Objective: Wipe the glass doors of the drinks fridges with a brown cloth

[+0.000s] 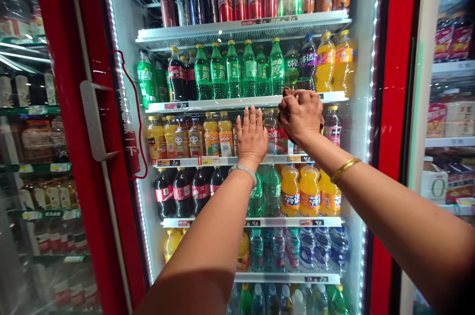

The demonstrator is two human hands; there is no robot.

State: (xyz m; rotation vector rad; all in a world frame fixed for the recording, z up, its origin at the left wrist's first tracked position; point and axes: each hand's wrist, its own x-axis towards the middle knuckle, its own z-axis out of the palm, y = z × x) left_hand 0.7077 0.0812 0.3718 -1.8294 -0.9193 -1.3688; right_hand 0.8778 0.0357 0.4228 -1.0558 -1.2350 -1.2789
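My left hand [253, 134] lies flat with its fingers stretched upward, seemingly against the glass door of a drinks cooler. It holds nothing, and a pale bangle circles its wrist. To its right and slightly higher, my right hand [302, 114] is closed around a bunched brown cloth [284, 113], mostly hidden by the fingers and apparently pressed to the glass. A gold bangle sits on that forearm. Behind the hands stand small juice bottles [211, 137], with green soda bottles [248, 70] on the shelf above.
A grey door handle [94, 122] sits on the red frame [401, 58] at left. Cans [256, 1] fill the upper shelf; cola bottles [181, 191] and orange soda bottles [309, 189] stand lower. Other stocked shelves [451, 142] flank the cooler.
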